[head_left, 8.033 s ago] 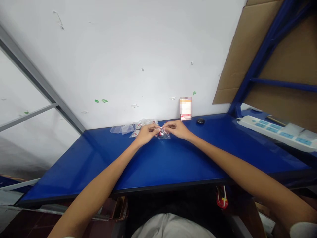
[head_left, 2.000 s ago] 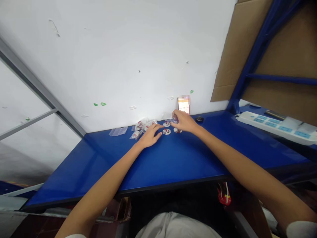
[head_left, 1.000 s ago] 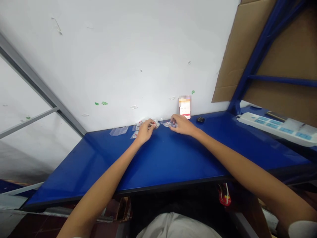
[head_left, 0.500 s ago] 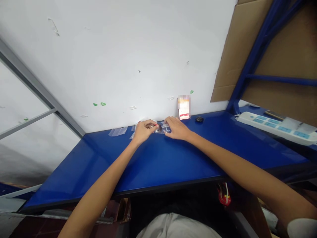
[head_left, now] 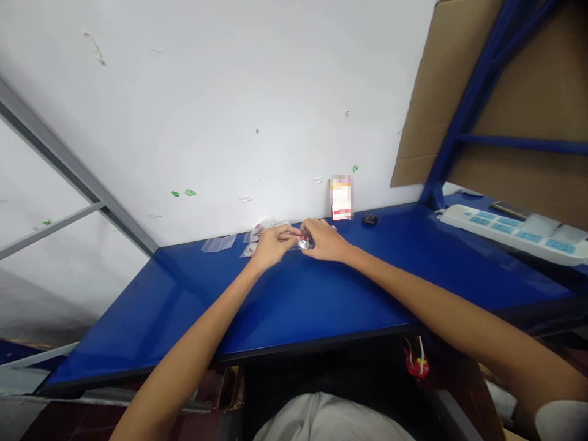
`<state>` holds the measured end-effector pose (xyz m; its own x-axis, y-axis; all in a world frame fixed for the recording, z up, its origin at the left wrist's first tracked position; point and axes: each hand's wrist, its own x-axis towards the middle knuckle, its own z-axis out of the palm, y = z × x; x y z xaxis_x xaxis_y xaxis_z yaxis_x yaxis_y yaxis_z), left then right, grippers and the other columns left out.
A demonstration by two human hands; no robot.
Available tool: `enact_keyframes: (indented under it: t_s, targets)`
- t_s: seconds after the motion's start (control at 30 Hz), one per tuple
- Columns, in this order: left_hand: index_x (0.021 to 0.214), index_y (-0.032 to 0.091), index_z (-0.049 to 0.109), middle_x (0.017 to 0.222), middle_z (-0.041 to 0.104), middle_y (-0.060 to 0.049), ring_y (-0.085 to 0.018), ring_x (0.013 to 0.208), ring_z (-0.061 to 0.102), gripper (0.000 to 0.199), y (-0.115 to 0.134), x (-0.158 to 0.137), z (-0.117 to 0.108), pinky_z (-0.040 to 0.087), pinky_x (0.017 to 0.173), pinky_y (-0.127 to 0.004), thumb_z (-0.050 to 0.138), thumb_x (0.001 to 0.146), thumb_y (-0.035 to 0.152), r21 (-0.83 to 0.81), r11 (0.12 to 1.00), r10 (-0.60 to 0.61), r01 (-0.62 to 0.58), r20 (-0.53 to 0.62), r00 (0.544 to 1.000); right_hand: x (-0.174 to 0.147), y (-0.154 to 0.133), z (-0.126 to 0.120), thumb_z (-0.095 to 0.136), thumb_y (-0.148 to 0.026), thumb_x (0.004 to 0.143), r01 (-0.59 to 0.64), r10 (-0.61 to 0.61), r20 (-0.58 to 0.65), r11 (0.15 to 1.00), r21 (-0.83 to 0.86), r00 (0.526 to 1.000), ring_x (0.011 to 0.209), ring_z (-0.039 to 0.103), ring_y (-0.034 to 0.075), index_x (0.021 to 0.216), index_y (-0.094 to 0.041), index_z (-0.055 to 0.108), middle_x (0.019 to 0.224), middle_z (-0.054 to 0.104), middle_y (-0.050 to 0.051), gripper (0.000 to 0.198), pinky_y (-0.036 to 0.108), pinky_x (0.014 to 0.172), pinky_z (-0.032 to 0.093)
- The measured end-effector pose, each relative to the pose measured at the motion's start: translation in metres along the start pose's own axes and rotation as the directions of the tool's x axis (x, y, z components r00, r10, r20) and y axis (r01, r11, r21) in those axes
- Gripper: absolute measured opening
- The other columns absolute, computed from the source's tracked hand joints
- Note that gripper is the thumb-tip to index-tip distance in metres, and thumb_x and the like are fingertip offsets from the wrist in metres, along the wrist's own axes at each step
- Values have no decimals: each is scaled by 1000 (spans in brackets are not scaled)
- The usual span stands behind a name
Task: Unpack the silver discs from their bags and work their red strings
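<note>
My left hand (head_left: 274, 248) is closed, its fingertips pinching a small shiny silver item (head_left: 304, 242) with a red part; its exact kind is too small to tell. From the other side my right hand (head_left: 327, 241) curls round the same spot, fingers closed on a clear plastic bag mostly hidden beneath them. The item is at the bag, between both hands; how far inside it lies I cannot tell. Behind my left hand are several small clear bags (head_left: 250, 250) with red and silver things in them. A flat clear bag (head_left: 219, 243) lies further left.
A lit phone (head_left: 341, 199) leans against the white wall (head_left: 285, 92) behind the blue table (head_left: 285, 306). Right of it sits a small black object (head_left: 370, 220). A white power strip (head_left: 509, 236) lies at the right, by a blue metal frame (head_left: 463, 116).
My left hand has moved slightly right with the silver item, closer to my right hand. The bags with red things behind it now show more. My right hand has shifted little.
</note>
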<state>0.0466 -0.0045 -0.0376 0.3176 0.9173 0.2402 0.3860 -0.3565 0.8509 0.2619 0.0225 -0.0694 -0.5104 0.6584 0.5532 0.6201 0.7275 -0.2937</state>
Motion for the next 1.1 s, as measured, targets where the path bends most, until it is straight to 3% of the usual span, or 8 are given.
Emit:
enact_keyframes:
  t_s: [0.1, 0.2, 0.4, 0.47, 0.57, 0.77, 0.93, 1.1]
  targets:
    - [116, 20, 75, 96, 83, -5, -14, 52, 64, 27, 4, -3, -2, 49, 52, -26, 68, 97, 37, 87, 995, 51, -53, 34, 998, 0, 2, 7, 74, -29, 79, -39, 40, -12, 996, 78, 999, 93, 61, 28, 103, -24, 50, 102, 68, 7, 34, 37, 84, 41]
    - [110, 23, 74, 103, 83, -4, -18, 70, 73, 17, 8, -6, -6, 56, 71, -29, 66, 98, 33, 247, 955, 195, -164, -107, 975, 2, 9, 16, 73, -33, 79, -203, 202, 34, 935, 292, 979, 82, 61, 23, 100, -26, 50, 89, 65, 0, 32, 33, 74, 41]
    - [111, 25, 67, 102, 81, -2, -14, 56, 60, 18, -2, -3, -13, 49, 62, -28, 54, 105, 35, 271, 950, 251, -156, -366, 896, 11, 21, 11, 75, -48, 80, -346, 438, 118, 490, 800, 891, 63, 49, 15, 93, -25, 53, 73, 52, -5, 34, 29, 62, 41]
    - [109, 25, 67, 99, 80, -1, -15, 60, 63, 16, -16, 1, -10, 51, 66, -30, 54, 103, 30, 300, 943, 234, -141, -303, 924, 14, 24, 4, 76, -48, 79, -307, 464, 130, 329, 893, 876, 59, 43, 13, 87, -25, 52, 68, 46, -6, 35, 28, 59, 38]
    - [109, 23, 70, 104, 79, -3, -20, 78, 72, 18, -38, 6, 2, 56, 80, -35, 56, 98, 21, 414, 889, 246, -198, -67, 967, 17, 27, -5, 82, -47, 74, -261, 497, 98, 272, 926, 863, 58, 38, 12, 83, -24, 50, 67, 43, -6, 40, 27, 55, 33]
    - [124, 21, 66, 123, 70, -13, -28, 120, 66, 27, -52, 26, 31, 50, 111, -47, 48, 103, 19, 564, 726, 369, -393, 163, 915, 15, 35, -10, 77, -51, 76, -307, 500, 30, 483, 820, 866, 59, 41, 14, 96, -27, 49, 68, 44, -8, 42, 27, 56, 33]
    - [126, 17, 62, 127, 67, -19, -28, 106, 71, 28, -51, 74, 50, 56, 96, -43, 52, 100, 13, 666, 722, 211, -188, 47, 976, 7, 42, -22, 71, -39, 81, -179, 254, -146, 900, 398, 956, 73, 52, 17, 104, -26, 46, 89, 56, -2, 37, 31, 68, 42]
    - [92, 18, 67, 95, 72, -10, -25, 92, 72, 13, -48, 101, 50, 55, 87, -33, 57, 99, 15, 682, 701, 200, -210, 95, 975, 2, 42, -32, 70, -33, 84, -104, 131, -114, 970, 220, 985, 74, 55, 18, 112, -26, 42, 100, 60, 2, 40, 31, 68, 43]
